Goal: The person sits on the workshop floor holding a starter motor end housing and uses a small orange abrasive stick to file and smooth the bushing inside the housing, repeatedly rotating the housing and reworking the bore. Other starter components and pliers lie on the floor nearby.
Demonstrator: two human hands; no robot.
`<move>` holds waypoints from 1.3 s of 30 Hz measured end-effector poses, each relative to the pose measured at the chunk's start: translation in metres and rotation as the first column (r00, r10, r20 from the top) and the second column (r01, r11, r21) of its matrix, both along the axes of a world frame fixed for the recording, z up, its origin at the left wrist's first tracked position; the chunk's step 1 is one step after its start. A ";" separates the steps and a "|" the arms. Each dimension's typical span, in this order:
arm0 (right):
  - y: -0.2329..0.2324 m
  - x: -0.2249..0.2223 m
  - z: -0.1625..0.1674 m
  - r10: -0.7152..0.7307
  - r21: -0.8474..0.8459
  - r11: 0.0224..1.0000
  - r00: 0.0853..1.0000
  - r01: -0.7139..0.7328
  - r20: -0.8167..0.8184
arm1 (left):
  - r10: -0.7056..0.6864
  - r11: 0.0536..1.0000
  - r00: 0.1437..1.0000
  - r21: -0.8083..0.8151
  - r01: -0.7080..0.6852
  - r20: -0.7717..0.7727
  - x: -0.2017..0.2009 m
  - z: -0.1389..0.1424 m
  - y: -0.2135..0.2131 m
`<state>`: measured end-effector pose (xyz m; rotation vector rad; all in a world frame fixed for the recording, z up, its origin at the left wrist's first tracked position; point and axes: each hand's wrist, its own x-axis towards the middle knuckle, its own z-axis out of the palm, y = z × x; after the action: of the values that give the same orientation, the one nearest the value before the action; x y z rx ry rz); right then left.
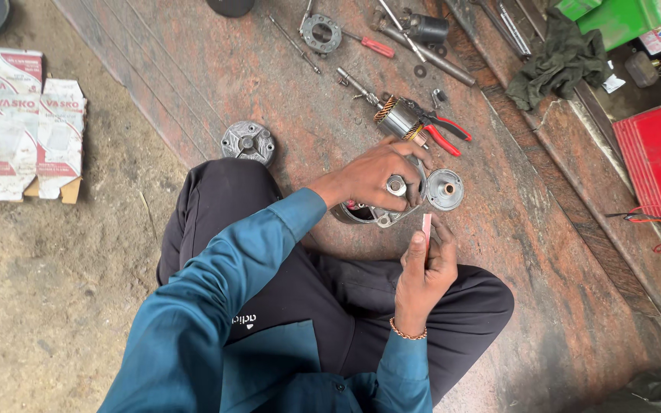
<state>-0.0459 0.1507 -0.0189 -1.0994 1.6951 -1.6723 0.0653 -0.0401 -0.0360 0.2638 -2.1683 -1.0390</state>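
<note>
Motor housing [380, 214] is sitting on the stone slab [545, 229], the left hand [372, 174] gripping its top, while the right hand [426, 268] is pinching a pink strip [426, 227].

Flattened cardboard box [21, 122] on dirt at left; round metal cover [248, 141] near knee; red-handled pliers [444, 131], red screwdriver [369, 44], green rag [556, 65] farther off.

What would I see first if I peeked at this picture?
Two hands in the middle: the left hand grips a round metal motor housing on the stone slab, and the right hand pinches a thin pink strip. Just above lie red-handled pliers beside a copper-wound armature, and a torn cardboard box sits far left.
</note>
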 end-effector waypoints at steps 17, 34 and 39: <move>-0.030 0.011 0.044 0.078 0.118 0.993 0.850 -0.019 -0.522 | 0.602 0.769 0.781 0.144 -0.623 0.166 -0.012 -0.010 0.058; -0.048 0.035 0.048 0.038 0.183 0.979 0.797 0.092 -0.603 | 0.602 0.751 0.764 0.161 -0.641 0.234 0.002 -0.009 0.047; -0.055 0.041 0.046 0.027 0.188 0.976 0.799 0.108 -0.601 | 0.587 0.752 0.771 0.187 -0.632 0.246 0.003 -0.010 0.044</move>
<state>-0.0047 0.0957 0.0272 -1.6081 2.2344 -1.1739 0.0688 0.0044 -0.0462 1.1514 -1.8588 -0.9197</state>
